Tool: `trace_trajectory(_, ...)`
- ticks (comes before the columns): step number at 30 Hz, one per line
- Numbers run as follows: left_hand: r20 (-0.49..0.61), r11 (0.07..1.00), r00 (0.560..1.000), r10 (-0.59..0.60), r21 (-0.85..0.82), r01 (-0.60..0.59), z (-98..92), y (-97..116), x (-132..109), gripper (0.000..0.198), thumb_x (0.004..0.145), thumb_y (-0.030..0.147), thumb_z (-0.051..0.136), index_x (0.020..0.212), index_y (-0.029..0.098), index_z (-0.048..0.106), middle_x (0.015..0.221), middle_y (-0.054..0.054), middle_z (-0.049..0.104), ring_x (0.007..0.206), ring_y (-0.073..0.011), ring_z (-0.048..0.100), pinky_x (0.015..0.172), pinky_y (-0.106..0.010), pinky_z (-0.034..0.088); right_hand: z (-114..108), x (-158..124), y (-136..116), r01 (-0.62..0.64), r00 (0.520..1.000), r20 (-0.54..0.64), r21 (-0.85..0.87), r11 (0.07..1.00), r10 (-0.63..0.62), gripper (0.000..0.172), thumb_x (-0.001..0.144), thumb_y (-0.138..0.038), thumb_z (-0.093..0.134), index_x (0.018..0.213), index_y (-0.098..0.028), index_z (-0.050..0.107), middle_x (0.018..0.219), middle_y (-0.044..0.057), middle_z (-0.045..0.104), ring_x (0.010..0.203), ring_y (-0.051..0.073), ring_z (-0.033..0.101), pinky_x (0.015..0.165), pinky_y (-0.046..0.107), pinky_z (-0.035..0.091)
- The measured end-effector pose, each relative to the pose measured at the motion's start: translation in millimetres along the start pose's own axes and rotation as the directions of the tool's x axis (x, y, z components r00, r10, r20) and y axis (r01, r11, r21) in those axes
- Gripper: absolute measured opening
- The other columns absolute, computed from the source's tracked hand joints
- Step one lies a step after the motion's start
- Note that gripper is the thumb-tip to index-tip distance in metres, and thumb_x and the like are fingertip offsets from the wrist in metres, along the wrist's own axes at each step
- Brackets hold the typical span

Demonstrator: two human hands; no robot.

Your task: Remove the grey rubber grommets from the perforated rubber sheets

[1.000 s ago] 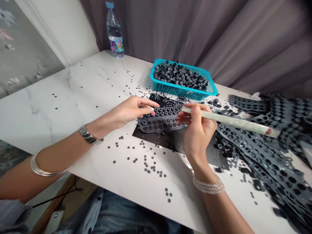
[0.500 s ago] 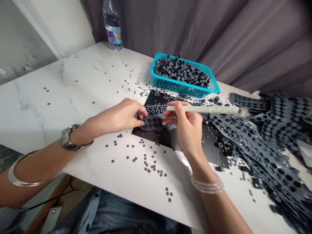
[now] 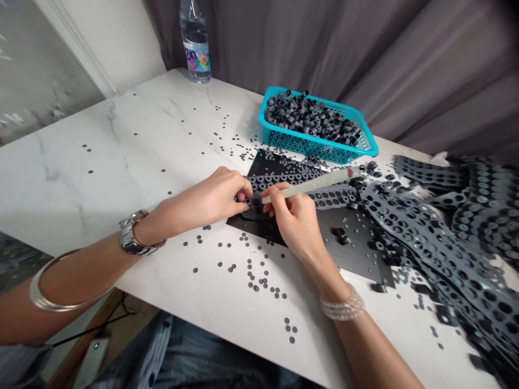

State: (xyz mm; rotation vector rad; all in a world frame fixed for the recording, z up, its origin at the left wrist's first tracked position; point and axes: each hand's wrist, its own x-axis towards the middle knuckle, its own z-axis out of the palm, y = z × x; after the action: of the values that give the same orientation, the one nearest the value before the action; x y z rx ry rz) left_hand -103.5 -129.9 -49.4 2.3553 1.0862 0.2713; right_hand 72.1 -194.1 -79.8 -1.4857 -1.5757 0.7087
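Pinches the nine-o'clock end of a holed strip (image 3: 279, 179) between the thumb and curled fingers of the left hand (image 3: 219, 194), probably to stop sliding. Grips a pale stick (image 3: 314, 185) like a pen in the right hand (image 3: 298, 216), thumb and fingers pressed together on it close to the lower tip, likely for fine control over a small spot. Slants the stick up toward two o'clock, with the reddish end well clear of both hands. Cannot tell, at the lower tip, touching from hovering just over the strip. Rests the strip on a black mat (image 3: 352, 253), perhaps to spare the white table (image 3: 105, 200). Has a blue basket (image 3: 320, 142) at one o'clock from the hands, heaped with short black tubes (image 3: 314, 119), apparently placed within easy reach yet clear of both arms. Has more strips (image 3: 441, 243) piled at three o'clock, loose dark discs (image 3: 256, 288) scattered toward six, and a water bottle (image 3: 198, 59) upright at eleven, presumably set far back against spills.
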Motion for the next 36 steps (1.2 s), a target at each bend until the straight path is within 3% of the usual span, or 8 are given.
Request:
trace_trajectory(11,-0.001,1.0,1.0,-0.015,0.018,0.015,2.5,2.0,1.2,0.018,0.077,0.025,0.059,0.088,0.02,0.071,0.08,-0.002,0.069,0.071,-0.0163,0.06,0.064,-0.028,0.039,5.2,1.2,1.3,0.061,0.998,0.028,-0.016,0.998,-0.06,0.034,0.097,-0.032,0.042,0.074,-0.018,0.063,0.077,0.003,0.067,0.064,0.013,0.061,0.062,0.025,0.043)
trace_trajectory(18,-0.05,0.999,0.999,-0.018,0.038,0.02,13.5,1.1,1.4,0.015,0.081,0.023,0.055,0.079,0.019,0.069,0.071,-0.001,0.064,0.066,-0.0151,0.056,0.06,-0.028,0.037,9.7,-0.2,-3.6,0.105,0.994,0.017,-0.12,0.987,-0.104,0.034,0.095,-0.026,0.039,0.07,-0.018,0.059,0.08,0.005,0.069,0.059,0.012,0.06,0.06,0.025,0.04)
trace_trajectory(21,-0.1,0.998,0.995,-0.024,-0.057,0.019,2.5,5.4,-0.9,0.013,0.08,0.021,0.058,0.074,0.018,0.07,0.066,0.001,0.063,0.061,-0.0128,0.053,0.06,-0.027,0.038,11.5,-0.5,-3.7,0.079,0.997,-0.014,-0.136,0.988,-0.081,0.031,0.095,-0.026,0.04,0.072,-0.017,0.059,0.076,0.004,0.068,0.055,0.011,0.057,0.059,0.025,0.038)
trace_trajectory(23,-0.217,0.975,0.972,-0.087,-0.221,0.038,-12.1,5.0,-2.3,0.008,0.077,0.022,0.065,0.076,0.018,0.071,0.071,0.0,0.066,0.064,-0.012,0.054,0.063,-0.026,0.04,12.5,-0.5,-3.6,0.047,0.998,-0.023,-0.122,0.991,-0.05,0.031,0.095,-0.027,0.04,0.075,-0.017,0.061,0.073,0.003,0.067,0.052,0.011,0.055,0.058,0.025,0.037)
trace_trajectory(26,-0.324,0.799,0.893,-0.311,-0.598,0.062,-31.4,-4.6,-0.6,0.014,0.073,0.024,0.073,0.085,0.017,0.073,0.082,-0.002,0.068,0.07,-0.0106,0.056,0.063,-0.024,0.041,13.6,-0.2,-3.2,0.014,1.0,-0.015,-0.068,0.998,-0.015,0.033,0.095,-0.028,0.04,0.073,-0.017,0.062,0.071,0.002,0.067,0.053,0.011,0.055,0.06,0.025,0.039)
trace_trajectory(29,-0.111,0.456,0.907,-0.406,-0.885,0.096,-34.4,-16.0,6.0,0.014,0.069,0.017,0.077,0.08,0.013,0.07,0.08,-0.003,0.065,0.063,-0.0064,0.051,0.055,-0.02,0.039,11.4,0.4,-2.4,0.002,1.0,-0.023,0.034,0.999,-0.001,0.036,0.095,-0.031,0.042,0.067,-0.017,0.061,0.079,0.003,0.069,0.06,0.012,0.059,0.063,0.024,0.042)
trace_trajectory(33,0.116,0.125,0.928,-0.355,-0.977,0.171,-22.9,-17.4,13.4,0.005,0.075,0.008,0.071,0.074,0.009,0.066,0.08,-0.008,0.064,0.062,-0.0055,0.051,0.049,-0.017,0.036,-5.9,-0.5,-3.5,0.049,0.992,-0.125,0.12,0.992,-0.034,0.034,0.098,-0.04,0.039,0.088,-0.018,0.063,0.081,0.003,0.067,0.068,0.013,0.061,0.065,0.024,0.044)
trace_trajectory(36,0.215,-0.021,0.915,-0.342,-0.975,0.221,-17.5,-14.0,15.2,0.004,0.082,0.008,0.063,0.078,0.008,0.065,0.085,-0.012,0.065,0.062,-0.0064,0.051,0.048,-0.016,0.038,-26.1,-6.4,-4.1,0.103,0.988,-0.103,-0.115,0.988,-0.115,0.03,0.1,-0.04,0.038,0.09,-0.021,0.059,0.075,0.001,0.062,0.069,0.013,0.057,0.066,0.025,0.041)
